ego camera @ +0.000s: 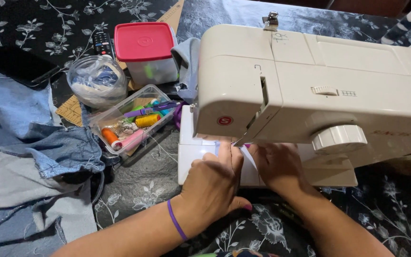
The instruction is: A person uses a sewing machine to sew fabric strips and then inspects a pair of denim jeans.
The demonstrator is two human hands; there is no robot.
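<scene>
Your table wears a dark cloth with flowers (134,190). Your left hand (212,183) and right hand (277,166) lie side by side, fingers flat, on the white sewing machine (310,90), under its needle end. I cannot tell if they hold anything. Blue jeans cloth (24,157) lies left.

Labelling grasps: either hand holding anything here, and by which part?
Cannot tell. Both the left hand and right hand reach under the sewing machine head; the fingers are hidden there.
</scene>
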